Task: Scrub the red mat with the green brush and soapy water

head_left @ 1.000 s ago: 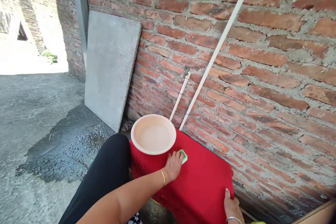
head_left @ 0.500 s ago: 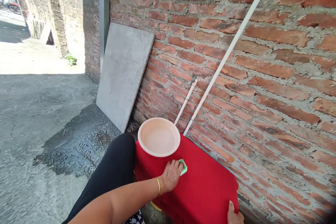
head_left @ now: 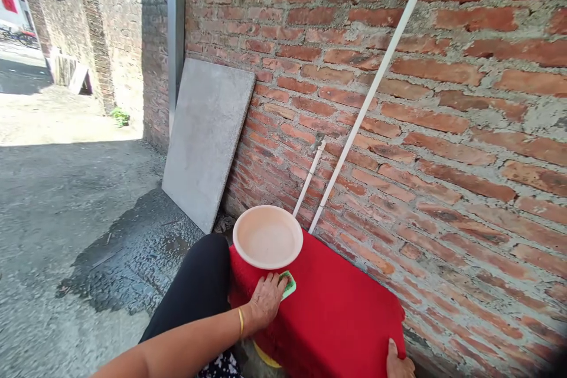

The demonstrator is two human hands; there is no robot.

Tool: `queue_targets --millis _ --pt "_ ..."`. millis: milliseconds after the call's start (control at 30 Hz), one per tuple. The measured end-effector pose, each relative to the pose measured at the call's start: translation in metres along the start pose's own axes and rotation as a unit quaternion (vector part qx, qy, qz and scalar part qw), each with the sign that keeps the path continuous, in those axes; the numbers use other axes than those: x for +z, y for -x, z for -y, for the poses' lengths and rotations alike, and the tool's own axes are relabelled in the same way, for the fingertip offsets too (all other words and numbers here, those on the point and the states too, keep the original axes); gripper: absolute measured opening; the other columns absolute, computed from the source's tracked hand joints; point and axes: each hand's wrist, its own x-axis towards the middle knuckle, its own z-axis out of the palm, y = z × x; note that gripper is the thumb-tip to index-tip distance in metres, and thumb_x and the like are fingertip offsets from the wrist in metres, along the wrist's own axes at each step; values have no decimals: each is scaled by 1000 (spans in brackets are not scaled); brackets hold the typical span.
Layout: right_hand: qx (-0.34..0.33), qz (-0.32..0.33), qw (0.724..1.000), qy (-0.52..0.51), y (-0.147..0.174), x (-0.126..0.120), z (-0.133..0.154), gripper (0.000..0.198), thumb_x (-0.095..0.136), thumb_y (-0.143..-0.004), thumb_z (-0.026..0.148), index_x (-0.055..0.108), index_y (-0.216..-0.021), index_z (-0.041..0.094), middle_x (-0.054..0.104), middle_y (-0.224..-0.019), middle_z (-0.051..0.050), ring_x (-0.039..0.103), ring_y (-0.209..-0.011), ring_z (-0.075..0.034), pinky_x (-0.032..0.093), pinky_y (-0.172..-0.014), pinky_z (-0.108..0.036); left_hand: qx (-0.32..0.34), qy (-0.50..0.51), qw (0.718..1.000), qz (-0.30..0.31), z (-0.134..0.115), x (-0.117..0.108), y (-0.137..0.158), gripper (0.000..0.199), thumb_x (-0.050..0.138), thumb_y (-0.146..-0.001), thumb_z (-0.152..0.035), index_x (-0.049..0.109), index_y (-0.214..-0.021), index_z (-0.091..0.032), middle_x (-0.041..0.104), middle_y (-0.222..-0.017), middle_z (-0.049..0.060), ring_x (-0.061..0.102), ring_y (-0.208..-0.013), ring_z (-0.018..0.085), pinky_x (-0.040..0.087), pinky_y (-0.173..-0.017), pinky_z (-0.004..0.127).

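Note:
A red cloth-covered surface (head_left: pixel 336 313) stands against the brick wall. My left hand (head_left: pixel 266 304) presses a green sponge (head_left: pixel 288 284) onto the red cover, just in front of a pale pink basin (head_left: pixel 267 237) that sits on its far end. My right hand (head_left: pixel 398 362) grips the near right corner of the red cover at the bottom edge of the view; only the fingers show. My black-clad knee (head_left: pixel 195 289) is beside the red surface on its left.
A grey concrete slab (head_left: pixel 207 139) leans on the brick wall (head_left: pixel 443 100). Two white pipes (head_left: pixel 354 124) run up the wall behind the basin, the shorter one ending in a tap. A wet patch (head_left: pixel 124 248) darkens the concrete floor on the left.
My left hand has slid the green sponge leftward and nearer along the red cover, closer to the basin's front rim. The camera has tilted slightly upward. My right hand stays on the corner.

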Motion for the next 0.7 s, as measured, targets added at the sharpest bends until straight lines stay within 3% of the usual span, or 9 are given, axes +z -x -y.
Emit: queue_targets --millis 100,200,267,333,433,533,633,700 --pt "60 60 996 -2 -3 -1 1 89 18 -95 65 44 -142 -6 56 -134 -33 63 -119 -37 48 -104 -52 65 10 998 -1 -31 10 15 51 51 -91 -22 48 -142 -25 59 -130 13 54 -120 28 44 -99 43" --pt "54 70 996 -2 -3 -3 2 88 16 -96 63 43 -142 -7 53 -139 -32 60 -123 -37 46 -105 -50 262 36 964 12 -57 13 32 58 59 -88 -33 44 -143 -25 61 -121 12 57 -109 26 45 -97 43" --pt "48 74 996 -6 -2 -3 0 90 14 -96 64 41 -143 -7 51 -141 -32 60 -123 -36 47 -105 -48 334 44 941 15 -58 9 33 57 59 -88 -36 44 -142 -26 61 -120 10 56 -108 25 44 -99 44" --pt "44 75 996 -12 1 -2 -1 93 12 -94 68 39 -145 -5 52 -140 -32 61 -122 -37 47 -103 -51 293 38 955 20 -46 2 22 52 56 -90 -32 45 -140 -26 60 -122 11 57 -110 25 44 -100 45" --pt "59 69 996 -14 6 -2 -1 95 11 -91 72 38 -148 1 54 -138 -31 63 -118 -39 47 -101 -56 112 11 993 24 -25 -8 -8 47 50 -91 -19 49 -138 -25 61 -119 11 58 -110 26 45 -96 44" --pt "72 64 995 -10 8 -4 2 93 13 -92 71 39 -148 1 57 -135 -31 64 -117 -38 47 -102 -54 27 -10 999 16 -26 -6 -28 48 46 -92 -13 51 -139 -23 61 -121 13 57 -113 26 46 -94 42" --pt "72 63 995 -8 8 -4 1 91 12 -93 69 41 -147 2 57 -134 -31 65 -116 -37 48 -101 -53 72 -7 997 2 -53 8 -19 49 47 -93 -16 48 -141 -23 59 -123 14 56 -113 26 45 -93 42" --pt "66 62 996 -4 6 -2 -1 93 10 -92 71 41 -147 3 56 -136 -30 64 -116 -37 48 -99 -55 170 14 985 6 -73 18 -8 51 52 -91 -24 47 -142 -24 59 -120 13 55 -108 26 45 -91 42"
